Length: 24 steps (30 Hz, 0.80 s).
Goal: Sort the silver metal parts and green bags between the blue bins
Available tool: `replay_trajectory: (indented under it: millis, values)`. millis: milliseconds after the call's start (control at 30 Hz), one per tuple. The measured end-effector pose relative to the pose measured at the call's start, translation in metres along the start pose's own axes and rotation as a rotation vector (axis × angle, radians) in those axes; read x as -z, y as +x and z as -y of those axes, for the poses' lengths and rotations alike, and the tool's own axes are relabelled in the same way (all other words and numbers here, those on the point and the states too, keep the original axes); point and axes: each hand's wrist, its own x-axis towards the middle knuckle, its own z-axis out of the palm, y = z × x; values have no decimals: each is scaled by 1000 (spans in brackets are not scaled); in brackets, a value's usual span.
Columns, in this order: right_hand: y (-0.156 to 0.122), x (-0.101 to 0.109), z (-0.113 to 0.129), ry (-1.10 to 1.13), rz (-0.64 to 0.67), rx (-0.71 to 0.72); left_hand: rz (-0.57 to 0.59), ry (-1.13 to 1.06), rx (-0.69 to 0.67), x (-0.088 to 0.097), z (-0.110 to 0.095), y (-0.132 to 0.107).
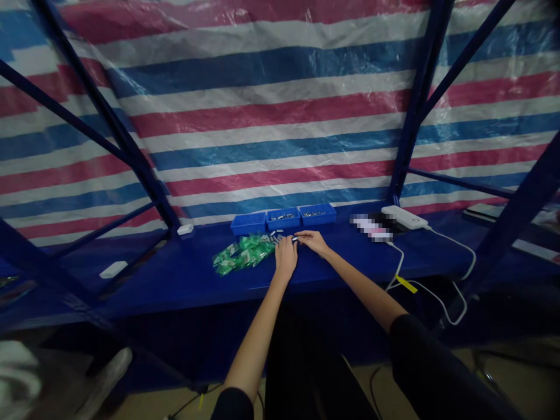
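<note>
Left hand (286, 254): before blue trays (284, 223), curled, grip unclear.
Right hand (313, 240): pinching small dark-and-white piece (294, 239).
Green packets (245, 255): markings illegible.

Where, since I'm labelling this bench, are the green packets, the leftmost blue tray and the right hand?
Green packets (245, 255): head view, middle of the pile.
Leftmost blue tray (249, 229): head view, near wall.
Right hand (315, 241): head view, back of the hand.

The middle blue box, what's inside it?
The middle blue box holds small shiny pieces, too tiny to name. The front wall hides part of the inside, and whatever lies beneath the pieces is covered.
</note>
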Motion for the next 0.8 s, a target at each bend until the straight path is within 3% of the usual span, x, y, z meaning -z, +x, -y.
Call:
replay_trajectory:
  millis: [133,533,800]
  values:
    - [-1,0,3,-10,24,-17,4,31,38,3,1,0]
    - [-1,-1,7,114,122,-54,-138,-6,21,4,1,5]
    - [6,0,-9,32,203,54,-142,1,43,4,0,10]
